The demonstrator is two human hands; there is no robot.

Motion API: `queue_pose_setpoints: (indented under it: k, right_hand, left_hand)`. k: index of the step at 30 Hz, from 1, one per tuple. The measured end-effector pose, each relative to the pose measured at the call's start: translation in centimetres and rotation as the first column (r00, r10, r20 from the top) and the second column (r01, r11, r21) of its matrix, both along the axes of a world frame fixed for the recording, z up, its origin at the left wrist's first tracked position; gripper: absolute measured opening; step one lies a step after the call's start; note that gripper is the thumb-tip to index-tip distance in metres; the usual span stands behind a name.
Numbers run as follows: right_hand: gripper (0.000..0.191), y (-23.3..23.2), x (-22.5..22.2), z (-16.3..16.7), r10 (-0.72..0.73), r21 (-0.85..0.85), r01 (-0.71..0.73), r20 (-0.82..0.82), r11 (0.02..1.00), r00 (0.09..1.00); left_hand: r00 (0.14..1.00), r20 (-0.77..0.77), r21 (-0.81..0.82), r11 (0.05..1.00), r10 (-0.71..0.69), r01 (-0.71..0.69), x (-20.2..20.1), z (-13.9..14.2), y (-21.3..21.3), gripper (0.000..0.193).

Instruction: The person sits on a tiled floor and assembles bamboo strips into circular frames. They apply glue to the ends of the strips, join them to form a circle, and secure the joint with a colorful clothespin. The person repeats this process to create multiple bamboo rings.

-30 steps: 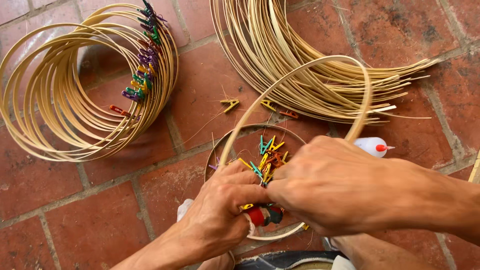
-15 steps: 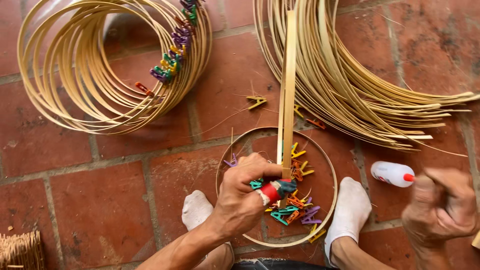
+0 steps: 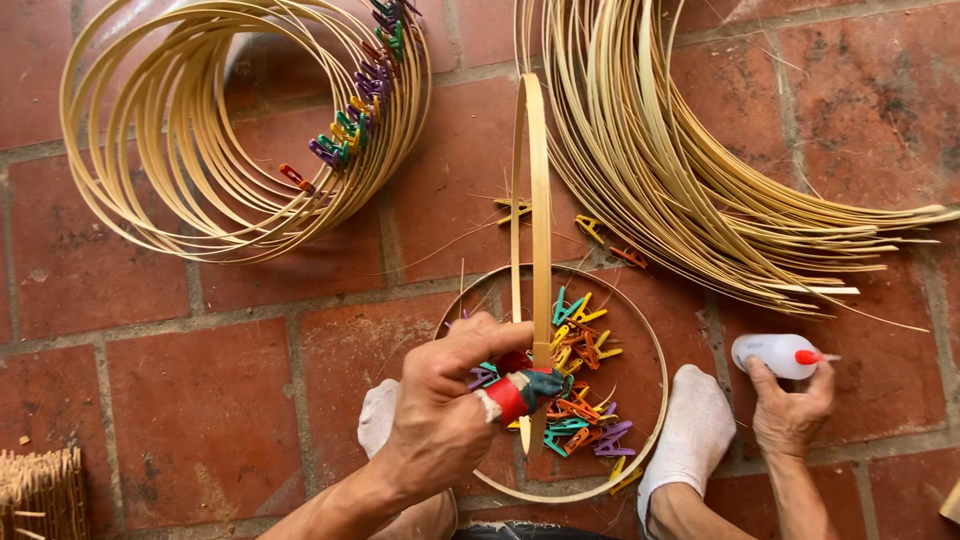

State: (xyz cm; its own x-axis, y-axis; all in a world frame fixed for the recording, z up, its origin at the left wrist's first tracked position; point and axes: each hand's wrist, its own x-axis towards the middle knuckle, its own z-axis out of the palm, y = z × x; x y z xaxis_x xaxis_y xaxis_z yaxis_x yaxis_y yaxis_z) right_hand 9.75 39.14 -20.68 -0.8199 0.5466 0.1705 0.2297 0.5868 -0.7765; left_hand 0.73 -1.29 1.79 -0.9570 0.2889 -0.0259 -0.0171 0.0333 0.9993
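Note:
My left hand [image 3: 450, 400] pinches a thin bamboo hoop [image 3: 530, 200] that stands on edge, seen almost side-on; one finger wears a red and dark wrap. Under it lies a round bamboo-rimmed tray [image 3: 655, 345] with several small coloured clips [image 3: 580, 400] in it. My right hand [image 3: 790, 405] rests on the brick floor and closes around a small white squeeze bottle [image 3: 775, 353] with a red tip. My two feet in white socks [image 3: 690, 435] sit either side of the tray.
A stack of finished bamboo hoops [image 3: 240, 130] with coloured clips on them lies at upper left. A bundle of loose curved bamboo strips [image 3: 700, 160] fans across the upper right. A woven bamboo piece [image 3: 40, 495] sits at lower left. The floor is red brick.
The right hand let go of the hoop, moved right and down, and took hold of the white bottle. The left hand turned the hoop upright, edge-on.

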Motion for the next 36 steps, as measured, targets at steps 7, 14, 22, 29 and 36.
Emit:
queue_pose_setpoints:
  k: [7,14,22,29,36]
  right_hand:
    - [0.076,-3.2,-2.0,10.3,0.399,0.085,-0.392,-0.107,0.916,0.911]
    - [0.087,-8.0,-5.8,24.6,0.775,0.501,-0.709,0.114,0.496,0.622]
    - [0.088,-8.6,-7.7,27.1,0.801,0.611,-0.754,0.314,0.241,0.510]
    - [0.086,-8.6,-7.1,27.1,0.760,0.627,-0.737,0.344,0.251,0.551]
    - [0.082,-8.8,-6.0,27.3,0.745,0.637,-0.706,0.300,0.309,0.596]
  left_hand:
    - [0.999,-0.039,-0.101,0.995,-0.018,0.014,1.1,-0.3,0.8,0.034]
    - [0.991,-0.084,-0.162,0.983,-0.102,0.088,0.8,0.0,1.5,0.040]
    - [0.985,-0.099,-0.152,0.980,-0.144,0.129,0.3,0.7,1.4,0.045]
    - [0.982,-0.095,-0.133,0.979,-0.166,0.153,0.3,0.6,1.5,0.042]
    - [0.977,-0.092,-0.148,0.973,-0.194,0.180,0.3,0.7,1.5,0.038]
